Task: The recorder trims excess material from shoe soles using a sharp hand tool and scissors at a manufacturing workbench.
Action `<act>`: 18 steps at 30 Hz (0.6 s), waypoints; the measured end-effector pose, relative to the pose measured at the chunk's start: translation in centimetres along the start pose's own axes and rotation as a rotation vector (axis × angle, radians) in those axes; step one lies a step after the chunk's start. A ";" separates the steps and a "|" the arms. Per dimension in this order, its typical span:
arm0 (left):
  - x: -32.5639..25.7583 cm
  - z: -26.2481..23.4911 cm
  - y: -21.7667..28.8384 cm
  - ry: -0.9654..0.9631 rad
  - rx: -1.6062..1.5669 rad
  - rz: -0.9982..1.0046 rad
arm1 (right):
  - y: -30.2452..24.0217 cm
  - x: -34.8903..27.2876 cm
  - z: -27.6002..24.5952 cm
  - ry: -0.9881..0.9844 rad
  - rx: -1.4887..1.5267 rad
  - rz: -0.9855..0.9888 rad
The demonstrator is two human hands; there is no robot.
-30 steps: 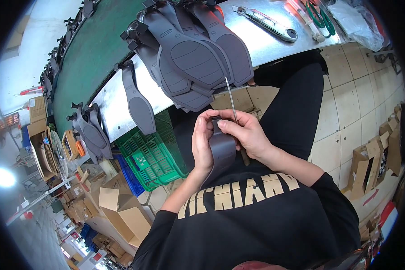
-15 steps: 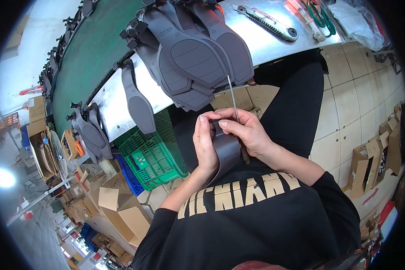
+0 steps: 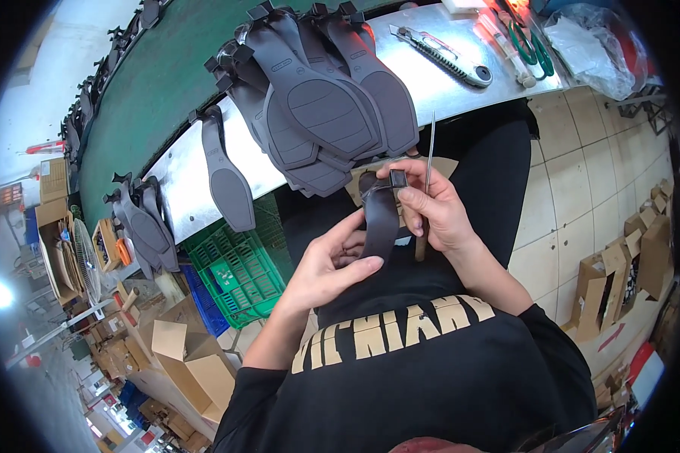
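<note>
Head view, hands: the left hand (image 3: 332, 264) is closed on the lower end of a dark grey strap piece (image 3: 380, 219), thumb laid across it; the right hand (image 3: 434, 208) is pinched on the strap's upper buckle end, and a thin metal tool with a wooden handle (image 3: 427, 177) is gripped in the same hand, its shaft pointing up.
Head view, location: the strap piece is held above the lap, just below the edge of the steel bench (image 3: 446, 83); it is apart from the pile of grey moulded pieces (image 3: 317, 106) lying on that bench.
Head view, surroundings: a utility knife (image 3: 442, 57) and green-handled scissors (image 3: 529, 45) are seen on the bench; a green crate (image 3: 238, 272) stands below.
Handling, judged: the strap appears light, pliable and rubbery; it is curved between the hands; it is best taken at both ends, clear of the tool's point.
</note>
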State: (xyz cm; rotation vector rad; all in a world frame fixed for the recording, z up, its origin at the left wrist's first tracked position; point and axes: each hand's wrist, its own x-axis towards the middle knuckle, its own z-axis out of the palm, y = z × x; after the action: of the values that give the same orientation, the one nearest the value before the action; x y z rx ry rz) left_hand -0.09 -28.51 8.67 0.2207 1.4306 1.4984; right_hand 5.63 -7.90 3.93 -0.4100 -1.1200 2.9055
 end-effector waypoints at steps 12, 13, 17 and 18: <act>1.3 -1.5 0.1 0.389 0.668 0.505 | -0.3 0.3 0.9 -0.121 -0.163 -0.105; 0.9 -1.6 0.1 0.414 0.620 0.471 | -0.2 0.2 1.3 -0.144 -0.159 -0.099; -0.4 -3.4 0.1 0.449 0.380 0.476 | -1.0 -0.1 2.5 -0.151 -0.220 0.004; -0.6 -4.2 0.9 0.494 0.416 0.524 | -0.7 -0.4 2.1 -0.145 -0.242 -0.039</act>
State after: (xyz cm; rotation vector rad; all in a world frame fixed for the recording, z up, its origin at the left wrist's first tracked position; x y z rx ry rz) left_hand -3.26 -31.48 8.48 0.5404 2.2082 1.7268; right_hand 5.48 -8.77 5.98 -0.1776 -1.4894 2.8132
